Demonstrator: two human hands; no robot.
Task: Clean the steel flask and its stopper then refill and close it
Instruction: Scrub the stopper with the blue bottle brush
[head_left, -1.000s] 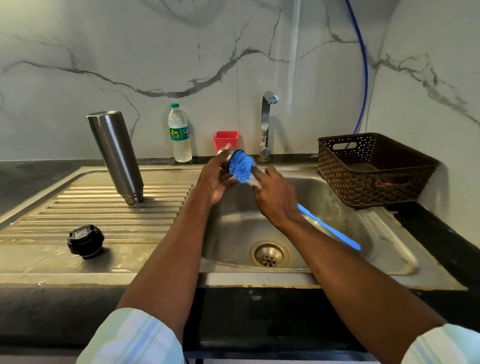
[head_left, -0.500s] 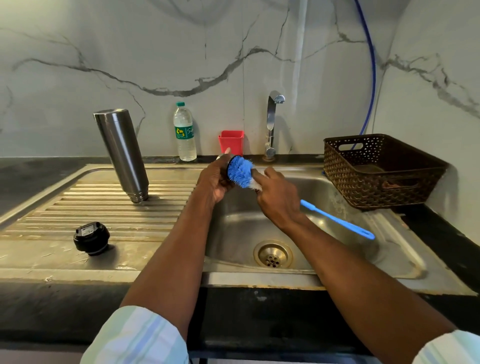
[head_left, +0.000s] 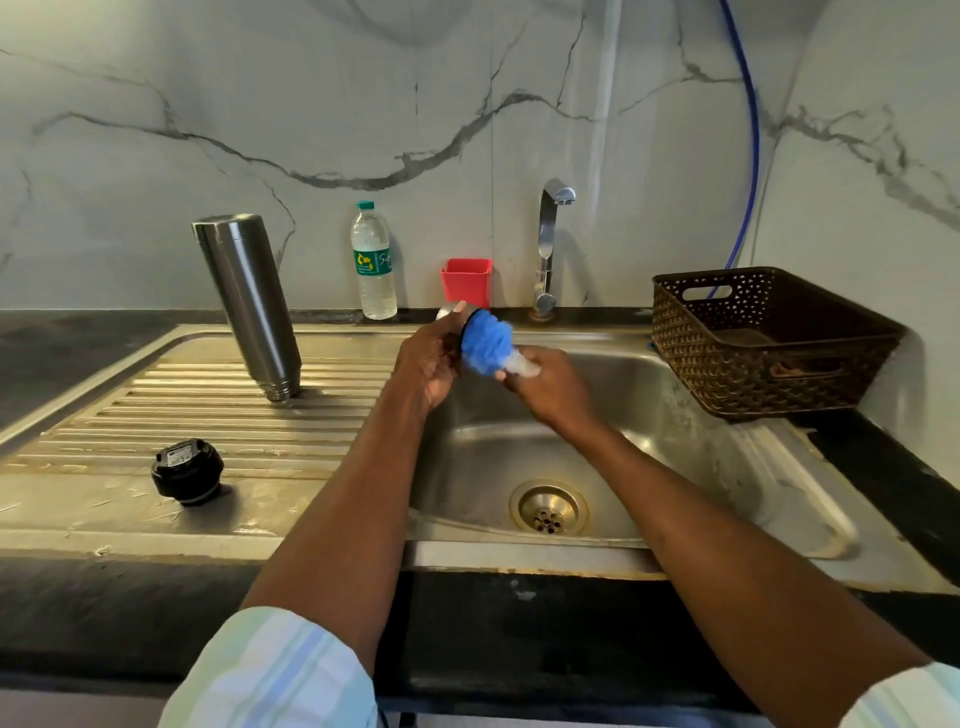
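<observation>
Blue bristles mark the work in hand: the blue-bristled bottle brush (head_left: 487, 345) is pressed into a small round steel cap with a dark rim (head_left: 457, 318), held over the stainless steel sink basin (head_left: 644, 415). The left hand (head_left: 426, 364) has its grip curled round that cap; the right hand (head_left: 550, 387) has its grip closed on the brush just below the pale neck of the head, and the handle is hidden behind the hand.

I judge this a scrubbing step on one of the flask's small parts. The tall cylindrical brushed-steel flask (head_left: 249, 306) stands mouth down and leaning on the ribbed steel draining board (head_left: 156, 415), well to the left. The black round plastic stopper (head_left: 187, 470) lies nearer the front of that board, apart from the flask.

The next move likely calls for rinsing the cap under the chrome tap (head_left: 550, 244), which shows no water running. Wet steel is slick, so the hold needs firmness.

A clear plastic water bottle (head_left: 373, 265), a red plastic tub (head_left: 467, 280) and a brown perforated plastic basket (head_left: 769, 338) sit along the back and right.
</observation>
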